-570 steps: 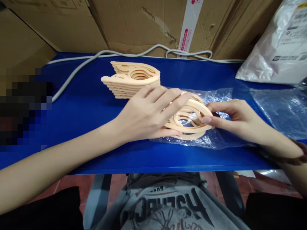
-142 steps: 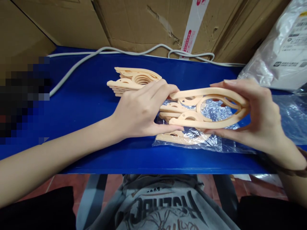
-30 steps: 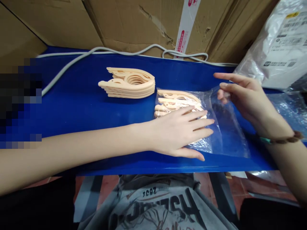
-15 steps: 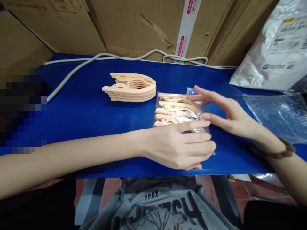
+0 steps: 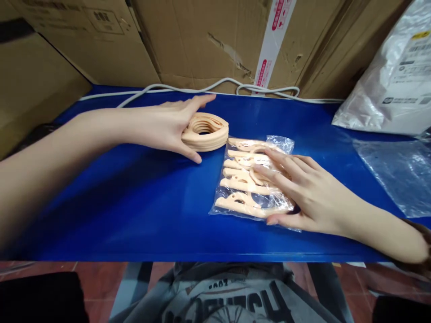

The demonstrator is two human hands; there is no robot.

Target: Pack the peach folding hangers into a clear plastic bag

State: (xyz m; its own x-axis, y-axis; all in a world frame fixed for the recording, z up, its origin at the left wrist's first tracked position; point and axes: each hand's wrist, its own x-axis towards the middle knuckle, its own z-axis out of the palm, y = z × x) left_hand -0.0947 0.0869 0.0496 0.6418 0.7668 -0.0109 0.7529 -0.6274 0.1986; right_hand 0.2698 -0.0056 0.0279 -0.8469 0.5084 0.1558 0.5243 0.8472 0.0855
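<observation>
A stack of peach-coloured plastic folding hangers (image 5: 212, 142) lies folded on the blue table. My left hand (image 5: 171, 125) reaches over the stack's left end, thumb and index finger spread wide on either side of it; whether it touches the hangers I cannot tell. To the right, a clear plastic bag (image 5: 218, 211) holds several more folding hangers (image 5: 249, 186) laid out in a row. My right hand (image 5: 310, 193) rests over the bag's right part with fingers outstretched, hiding some of the hangers' ends.
Cardboard boxes (image 5: 195, 45) stand along the back edge, with a white cable (image 5: 215, 84) running in front of them. A white shipping bag (image 5: 390, 89) leans at the back right. Flat clear plastic (image 5: 397, 170) lies on the table (image 5: 151, 215) at the right.
My left hand has moved from the bagged hangers up and left to the stack. My right hand has come down onto the bag. The view has shifted slightly.
</observation>
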